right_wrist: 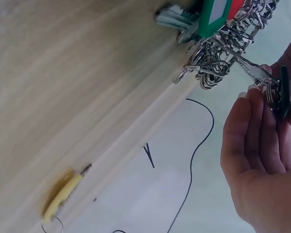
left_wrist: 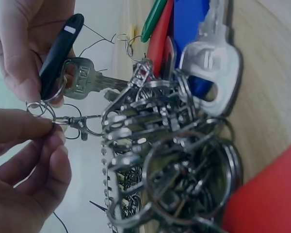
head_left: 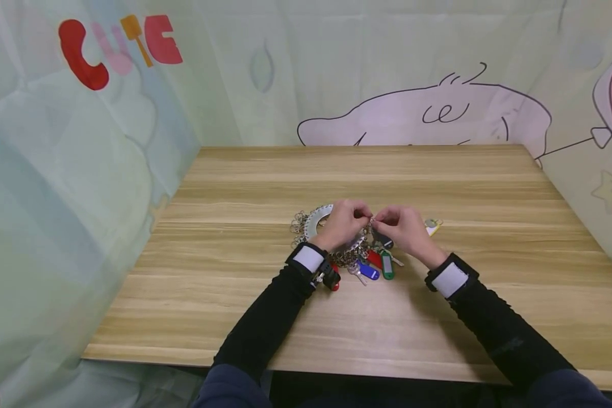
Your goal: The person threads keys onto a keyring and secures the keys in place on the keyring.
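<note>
A round metal key holder point(head_left: 311, 224) lies on the table, hung with many small snap hooks point(left_wrist: 150, 116) and split rings. My left hand point(head_left: 343, 225) is over it, pinching the split ring point(left_wrist: 35, 108) of one snap hook between thumb and finger. Close against those fingertips, my right hand point(head_left: 407, 231) pinches a black key tag point(left_wrist: 60, 56) by its ring. A silver key point(left_wrist: 82, 80) hangs beside the black tag. Below the hands, red point(head_left: 374, 259), blue point(head_left: 369, 270) and green key tags point(head_left: 387, 265) with keys lie along the holder's near side.
A yellow key tag point(head_left: 432, 227) lies apart, right of the right hand. The wooden table point(head_left: 224, 226) carries everything and meets printed cloth walls point(head_left: 245, 68) at the back and sides. Another red tag point(head_left: 335, 279) shows beside the left wrist.
</note>
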{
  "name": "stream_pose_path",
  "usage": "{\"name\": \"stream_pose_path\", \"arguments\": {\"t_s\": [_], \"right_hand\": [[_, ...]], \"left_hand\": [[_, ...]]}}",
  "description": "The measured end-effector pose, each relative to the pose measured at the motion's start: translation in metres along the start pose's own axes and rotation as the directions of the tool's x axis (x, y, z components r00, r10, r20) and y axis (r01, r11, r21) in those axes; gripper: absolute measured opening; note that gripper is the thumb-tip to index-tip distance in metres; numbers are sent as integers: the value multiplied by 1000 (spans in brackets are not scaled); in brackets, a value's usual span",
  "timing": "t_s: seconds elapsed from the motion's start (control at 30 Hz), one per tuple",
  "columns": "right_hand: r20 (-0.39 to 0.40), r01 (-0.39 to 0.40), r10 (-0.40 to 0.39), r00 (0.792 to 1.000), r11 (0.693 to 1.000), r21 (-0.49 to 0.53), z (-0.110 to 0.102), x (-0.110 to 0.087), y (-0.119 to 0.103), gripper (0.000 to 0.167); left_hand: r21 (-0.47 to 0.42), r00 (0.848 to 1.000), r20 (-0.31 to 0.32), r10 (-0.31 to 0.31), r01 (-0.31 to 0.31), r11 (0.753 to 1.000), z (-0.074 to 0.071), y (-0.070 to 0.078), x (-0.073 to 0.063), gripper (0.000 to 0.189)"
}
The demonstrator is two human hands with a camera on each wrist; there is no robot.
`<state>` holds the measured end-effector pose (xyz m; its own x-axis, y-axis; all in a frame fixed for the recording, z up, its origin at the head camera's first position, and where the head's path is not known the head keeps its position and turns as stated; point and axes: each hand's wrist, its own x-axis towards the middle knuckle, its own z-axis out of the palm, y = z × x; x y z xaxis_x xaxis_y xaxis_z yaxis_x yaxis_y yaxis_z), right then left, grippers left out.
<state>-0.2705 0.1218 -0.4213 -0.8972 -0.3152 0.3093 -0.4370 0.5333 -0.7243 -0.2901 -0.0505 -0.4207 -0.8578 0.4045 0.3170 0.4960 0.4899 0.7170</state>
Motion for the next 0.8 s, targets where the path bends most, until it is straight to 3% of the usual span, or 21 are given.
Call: {"name": "stream_pose_path", "arguments": {"t_s": [0.23,0.37,0.6,0.7,0.8], "right_hand": [[-53,90,-95,994,992,-91,0,-3,-1,4],[-75,106,-113,991,990,-91,2,-3,0,4],[-71,64,-67,995,997,-39,5,-2,-2,5],[-66,27,-28,997,1000,-7,4,-1,-2,7],[-61,-41,44,997,998,43,2,1,1,7]], "left_hand": [[34,1000,0,-4,4,999,2,2,3,9],[32,1000,-23,-10,11,999,2,2,5,9],[-88,991,-31,-130,127,988,1,1,3,11],[-89,991,-13,-132,130,988,0,0,1,10],[-43,996,9,-87,87,995,-1,0,0,6]]}}
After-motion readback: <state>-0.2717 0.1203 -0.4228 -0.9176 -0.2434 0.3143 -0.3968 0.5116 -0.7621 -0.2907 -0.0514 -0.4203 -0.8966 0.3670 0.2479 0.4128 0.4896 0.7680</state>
